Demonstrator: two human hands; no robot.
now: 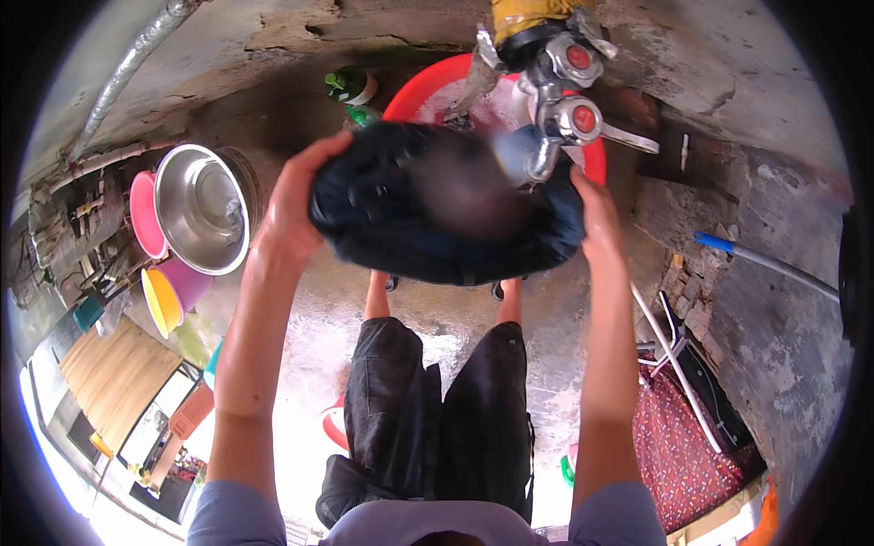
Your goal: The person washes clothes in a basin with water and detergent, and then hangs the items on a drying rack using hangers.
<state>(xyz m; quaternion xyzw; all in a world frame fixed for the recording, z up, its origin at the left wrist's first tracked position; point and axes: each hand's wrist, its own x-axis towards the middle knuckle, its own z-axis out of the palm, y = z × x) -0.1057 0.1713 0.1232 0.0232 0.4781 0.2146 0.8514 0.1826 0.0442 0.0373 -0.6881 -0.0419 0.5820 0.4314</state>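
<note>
A black fabric item (364,214), baggy and bag-like, hangs stretched between both my hands. My left hand (299,196) grips its left end, thumb along the upper edge. Its right end is in my right hand (596,214), whose fingers are partly hidden behind the fabric. The middle of the fabric is blurred. Over it hangs the spout of a metal tap (546,114) with two round knobs, with what looks like water at its mouth. Behind and below, a red basin (401,98) holds foamy water, partly covered by the fabric and tap.
A steel basin (168,214), a pink basin (146,214) and a yellow bucket (162,305) stand at the left. Green bottles (350,85) sit by the back wall. At the right are a blue-tipped pole (765,262) and a dark red patterned bag (678,455).
</note>
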